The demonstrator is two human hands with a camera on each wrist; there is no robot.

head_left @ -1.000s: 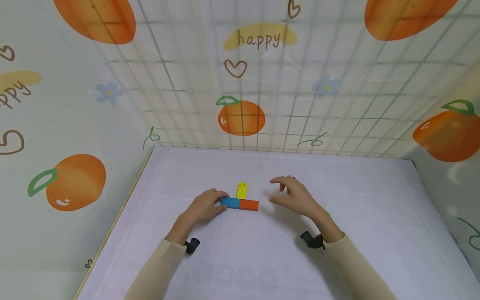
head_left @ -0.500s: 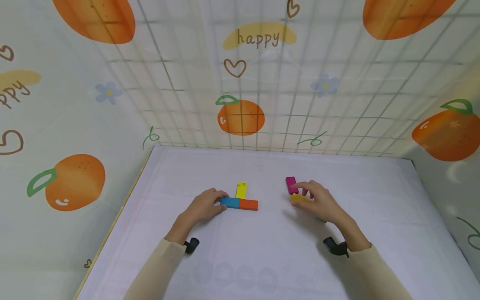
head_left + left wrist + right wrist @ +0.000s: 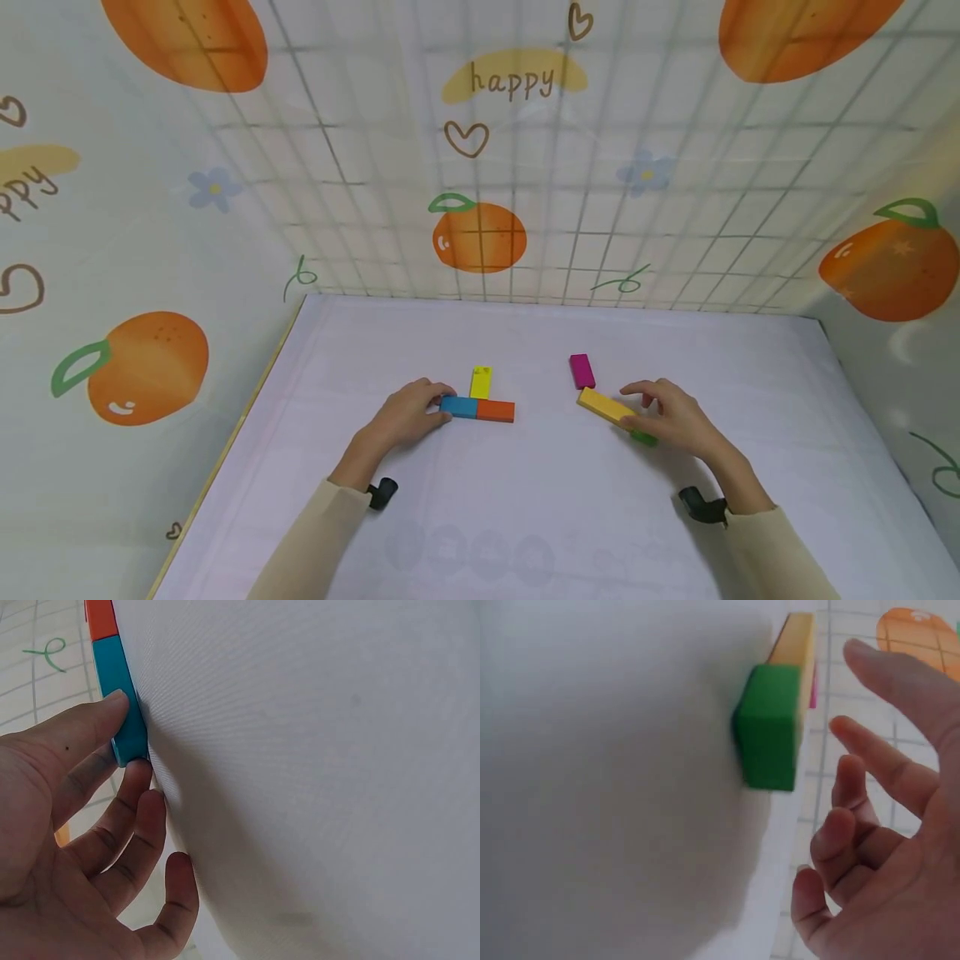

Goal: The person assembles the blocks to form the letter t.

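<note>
The left fingers [image 3: 131, 780] pinch a smooth blue rectangular block [image 3: 112, 664]; the right fingers [image 3: 889, 765] spread beside a long amber block [image 3: 602, 406].

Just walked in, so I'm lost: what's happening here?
At a white table, a person's left hand pinches the blue block, end to end with the orange block; a yellow block lies just behind them. The right hand hovers, holding nothing, by the amber block and the green block at its near end. A magenta block lies at the amber block's far end.
</note>
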